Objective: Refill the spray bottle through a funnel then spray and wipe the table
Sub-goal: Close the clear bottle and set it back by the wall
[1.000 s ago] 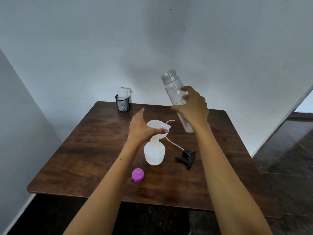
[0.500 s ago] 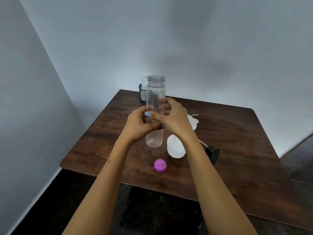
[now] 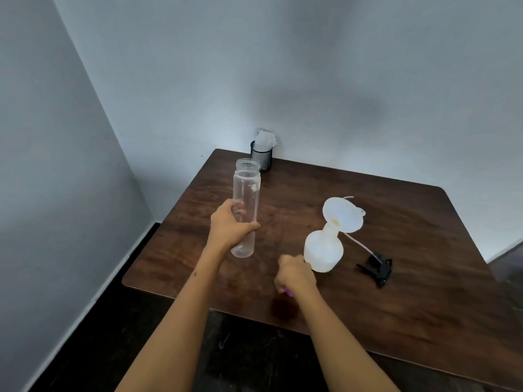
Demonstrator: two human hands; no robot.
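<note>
My left hand (image 3: 230,225) grips a tall clear empty bottle (image 3: 245,205) upright above the table's left side, its mouth uncapped. My right hand (image 3: 294,274) is curled over the purple cap (image 3: 288,292) near the front edge; only a sliver of the cap shows under the fingers. Just right of that hand stands the white spray bottle (image 3: 323,251) with a white funnel (image 3: 343,214) seated in its neck. The black spray trigger head (image 3: 377,265) with its thin tube lies on the table to the right.
The brown wooden table (image 3: 396,292) stands in a corner of grey walls. A black mesh cup (image 3: 261,155) holding white cloth or tissue sits at the far left corner. Dark floor lies below the front and left edges.
The clear bottle passed from both hands into my left hand alone and moved left. My right hand dropped down onto the purple cap. The view shifted left.
</note>
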